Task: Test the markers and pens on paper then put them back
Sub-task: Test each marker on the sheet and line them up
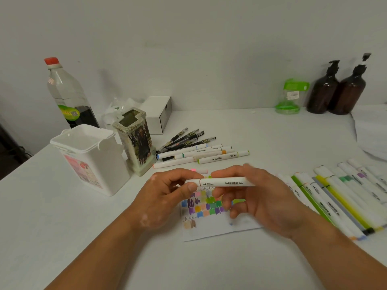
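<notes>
Both hands held one white marker [219,182] level above the sheet of paper [217,229], which lay on the white table [62,227]. The left hand [165,197] pinched the marker's left end, at the cap, between thumb and fingers. The right hand [259,197] was closed around the barrel on the right, with its fingers curled under. The paper carried rows of small colour patches and a few scribbled lines.

To the right, a row of markers [335,197] lay side by side on the table. Behind the hands was a second pile of markers [201,154], with a bundle of dark pens [186,139] just beyond it. To the left of that pile stood a patterned pen holder [136,141] and a white tub [90,155]. At the back were a clear bottle [67,93] with a red cap, a white box [159,114], a green-lidded jar [290,97] and two brown pump bottles [337,91].
</notes>
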Demonstrator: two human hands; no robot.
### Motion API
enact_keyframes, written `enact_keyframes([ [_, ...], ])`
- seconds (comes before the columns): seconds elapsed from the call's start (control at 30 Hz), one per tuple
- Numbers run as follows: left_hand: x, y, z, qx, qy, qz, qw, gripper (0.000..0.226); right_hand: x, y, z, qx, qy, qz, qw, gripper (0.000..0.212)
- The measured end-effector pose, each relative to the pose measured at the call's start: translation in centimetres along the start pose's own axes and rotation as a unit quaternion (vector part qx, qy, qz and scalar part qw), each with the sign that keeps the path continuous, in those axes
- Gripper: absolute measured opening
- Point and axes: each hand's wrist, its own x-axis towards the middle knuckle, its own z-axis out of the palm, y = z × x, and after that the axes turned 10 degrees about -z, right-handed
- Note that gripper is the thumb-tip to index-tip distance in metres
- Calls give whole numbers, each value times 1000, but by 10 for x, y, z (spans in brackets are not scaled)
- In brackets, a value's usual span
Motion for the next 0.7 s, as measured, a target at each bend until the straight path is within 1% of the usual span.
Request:
enact_keyframes([
  [0.07, 0, 0, -1, 9, 0, -4, 1000, 20, -1, -5, -7, 35, -31, 32, 998, 90],
  [0.13, 0, 0, -1, 7, -5, -3, 1000, 20, -1, -7, -11, 45, -62, 54, 996, 94],
  [0.17, 0, 0, 0, 1, -7, -1, 1000, 20, -2, -8, -11, 47, -72, 69, 994, 91],
  [0.2, -1, 1, 0, -4, -10, 1, 1000, 20, -2, -9, -11, 38, -75, 82, 993, 83],
  [0.23, -1, 1, 1, -6, -13, 1, 1000, 20, -2, -9, -10, 7, -69, 88, 994, 70],
  [0.3, 0, 0, 3, 8, -20, -2, 1000, 19, -2, -7, -6, -112, -52, 86, 989, 37],
  [0.33, 0, 0, 4, 23, -20, -5, 1000, 20, -3, -5, -3, -181, -50, 87, 978, 26],
  [0.37, 0, -1, 5, 40, -15, -6, 999, 22, -4, -2, 0, -247, -56, 89, 963, 22],
  [0.43, 0, -4, 5, 85, 7, -4, 996, 30, -5, 2, 5, -358, -63, 95, 927, 23],
  [0.47, 0, -6, 4, 121, 20, -3, 992, 34, -5, 3, 4, -416, -43, 89, 904, 22],
  [0.53, 2, -11, 1, 194, 37, -13, 980, 37, -3, -1, -7, -543, 48, 61, 836, 20],
  [0.57, 3, -13, 0, 225, 40, -22, 973, 38, -2, -6, -14, -587, 98, 54, 802, 20],
  [0.6, 4, -15, -2, 251, 41, -29, 967, 41, -1, -10, -22, -613, 137, 61, 776, 20],
  [0.63, 5, -17, -2, 269, 41, -32, 962, 44, -2, -14, -30, -634, 161, 80, 752, 21],
  [0.7, 6, -19, -2, 289, 43, -28, 956, 46, -6, -18, -45, -667, 171, 134, 713, 22],
])
